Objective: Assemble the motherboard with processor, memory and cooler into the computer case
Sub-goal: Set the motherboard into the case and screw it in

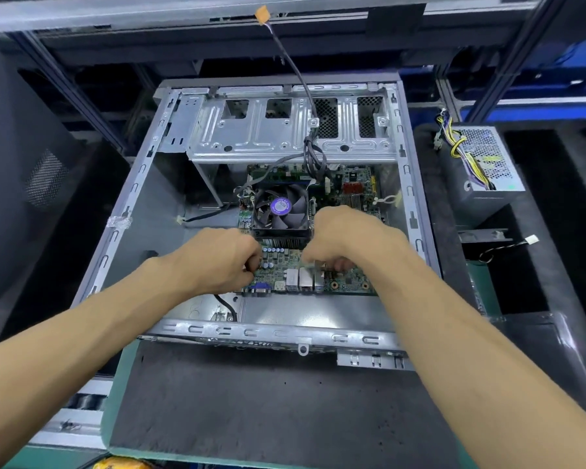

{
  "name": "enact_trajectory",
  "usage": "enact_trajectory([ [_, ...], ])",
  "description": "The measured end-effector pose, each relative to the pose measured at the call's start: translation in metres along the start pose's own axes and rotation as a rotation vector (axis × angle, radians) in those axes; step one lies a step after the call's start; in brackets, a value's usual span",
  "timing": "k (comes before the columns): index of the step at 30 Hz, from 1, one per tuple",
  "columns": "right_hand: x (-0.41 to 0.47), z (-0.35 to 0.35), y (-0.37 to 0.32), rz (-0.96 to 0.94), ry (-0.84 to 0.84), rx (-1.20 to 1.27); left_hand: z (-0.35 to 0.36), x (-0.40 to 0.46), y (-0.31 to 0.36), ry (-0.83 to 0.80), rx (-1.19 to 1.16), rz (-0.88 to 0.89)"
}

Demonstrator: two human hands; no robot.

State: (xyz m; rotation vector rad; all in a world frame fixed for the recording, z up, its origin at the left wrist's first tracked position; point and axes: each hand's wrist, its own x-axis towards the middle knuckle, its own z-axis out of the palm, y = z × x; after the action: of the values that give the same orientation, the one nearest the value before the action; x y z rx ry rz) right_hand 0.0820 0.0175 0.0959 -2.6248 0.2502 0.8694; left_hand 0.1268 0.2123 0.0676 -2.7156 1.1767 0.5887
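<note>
Head cam: green motherboard [286, 270] with its black fan cooler [280, 211] already sits inside the open grey steel computer case [322, 313]. Left hand [217, 260] and right hand [347, 236] curl onto its near edge, probably nudging ports toward the near wall; screws seemingly left.

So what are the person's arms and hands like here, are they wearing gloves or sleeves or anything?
No gloves and no sleeves in view: both forearms are bare from the bottom edge of the picture up to the hands. The left hand and right hand are bare too. No watch, wrist strap, ring or bracelet shows on the parts that can be seen, though the fingers are mostly hidden from the camera.
</note>
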Motion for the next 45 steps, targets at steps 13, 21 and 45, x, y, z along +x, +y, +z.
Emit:
enact_trajectory([
  [13, 0.039, -0.006, 0.007, 0.052, 0.023, 0.093, -0.026, -0.016, -0.025, -0.352, -0.716, -0.177],
  [21, 0.037, -0.011, 0.006, 0.0, 0.026, 0.282, -0.022, -0.024, -0.022, -0.388, -0.794, -0.124],
  [45, 0.032, -0.006, 0.008, -0.102, 0.016, 0.214, -0.033, -0.027, -0.024, -0.5, -0.852, -0.084],
])
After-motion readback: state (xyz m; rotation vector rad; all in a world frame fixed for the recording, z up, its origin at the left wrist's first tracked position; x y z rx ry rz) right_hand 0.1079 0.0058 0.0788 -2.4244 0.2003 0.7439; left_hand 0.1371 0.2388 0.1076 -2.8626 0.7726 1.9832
